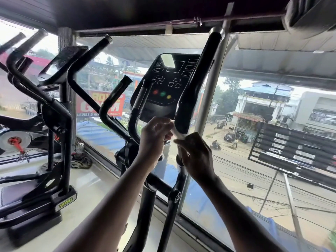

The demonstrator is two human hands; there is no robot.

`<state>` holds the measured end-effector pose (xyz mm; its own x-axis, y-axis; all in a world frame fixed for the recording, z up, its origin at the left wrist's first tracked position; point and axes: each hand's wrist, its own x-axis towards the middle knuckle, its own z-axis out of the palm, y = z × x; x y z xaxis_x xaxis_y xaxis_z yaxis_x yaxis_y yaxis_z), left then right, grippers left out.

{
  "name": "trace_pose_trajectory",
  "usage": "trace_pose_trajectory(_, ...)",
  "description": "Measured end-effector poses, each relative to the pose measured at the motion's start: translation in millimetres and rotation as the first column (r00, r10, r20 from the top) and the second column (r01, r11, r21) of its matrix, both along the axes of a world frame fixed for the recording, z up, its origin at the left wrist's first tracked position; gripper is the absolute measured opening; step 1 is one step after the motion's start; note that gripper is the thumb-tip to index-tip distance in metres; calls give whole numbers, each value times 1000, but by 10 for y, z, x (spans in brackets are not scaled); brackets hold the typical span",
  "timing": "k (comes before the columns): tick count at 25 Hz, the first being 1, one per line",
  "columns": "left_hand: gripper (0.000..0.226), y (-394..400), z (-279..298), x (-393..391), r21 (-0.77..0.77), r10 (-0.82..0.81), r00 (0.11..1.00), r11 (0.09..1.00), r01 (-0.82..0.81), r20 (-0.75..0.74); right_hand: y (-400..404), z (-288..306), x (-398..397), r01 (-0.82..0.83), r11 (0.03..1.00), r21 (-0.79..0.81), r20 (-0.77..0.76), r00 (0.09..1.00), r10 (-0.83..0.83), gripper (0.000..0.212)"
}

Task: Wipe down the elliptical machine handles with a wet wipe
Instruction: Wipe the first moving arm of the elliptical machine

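The black elliptical stands in front of me with its console (166, 82) in the middle. Its right handle (195, 82) rises tall and glossy beside the console. A white wet wipe (177, 132) is wrapped against the bottom of that handle's grip. My left hand (154, 135) pinches the wipe's left end. My right hand (195, 155) curls round the handle's stem just below and holds the wipe's lower end. The left moving handle (116, 99) and the inner fixed grip (139, 100) stand untouched to the left.
A second black exercise machine (54, 113) stands at the left on the pale floor. A large glass window (254, 142) is right behind the elliptical, with a street far below. A dark ceiling beam (163, 24) runs overhead.
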<state>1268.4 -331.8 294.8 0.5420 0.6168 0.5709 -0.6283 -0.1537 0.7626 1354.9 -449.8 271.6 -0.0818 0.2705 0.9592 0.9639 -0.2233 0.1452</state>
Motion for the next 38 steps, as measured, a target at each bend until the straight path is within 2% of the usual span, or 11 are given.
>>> trace_pose_trajectory(2, 11, -29, -126, 30, 5, -9, 999, 1000, 9, -35, -34, -74, 34, -92, 994, 54, -143, 985, 99, 15)
trace_pose_trajectory(5, 8, -79, -193, 85, -29, 23, 1000, 999, -22, 8, 53, 7, -152, -180, 973, 142, -141, 970, 200, 11)
trace_pose_trajectory(10, 14, -76, -144, 61, -28, -17, 1000, 999, 16, -14, 154, -127, -138, -96, 952, 292, -410, 886, 215, 10)
trace_pose_trajectory(16, 19, -102, 53, 54, -13, -7, 998, 1000, 7, 54, 198, -16, -337, -201, 902, 381, -414, 836, 361, 13)
trace_pose_trajectory(20, 13, -170, 37, 74, 26, 4, 1000, 1000, -4, 22, 225, -262, -84, -44, 912, 409, -751, 551, 363, 25)
trace_pose_trajectory(22, 17, -214, 34, 75, 56, 10, 1000, 998, -11, 9, 243, -256, -99, -13, 894, 447, -765, 512, 390, 31)
trace_pose_trajectory(26, 50, -243, 70, 111, 37, -30, 999, 999, 31, -34, 235, -53, -271, -160, 859, 486, -603, 649, 463, 29)
trace_pose_trajectory(30, 108, -263, 91, 104, -6, -57, 994, 998, 57, -96, 241, -365, -17, -69, 922, 381, -758, 547, 355, 29)
trace_pose_trajectory(32, 93, -290, 74, 113, 30, -79, 993, 996, 82, -90, 250, -378, -18, 0, 927, 375, -806, 494, 326, 30)
trace_pose_trajectory(35, 43, -279, 11, 201, 117, -91, 993, 988, 99, -71, 262, -122, -229, -123, 865, 486, -656, 603, 454, 23)
trace_pose_trajectory(38, 31, -315, 29, 205, 143, -59, 998, 988, 63, -35, 279, -205, -193, -129, 890, 437, -617, 678, 400, 19)
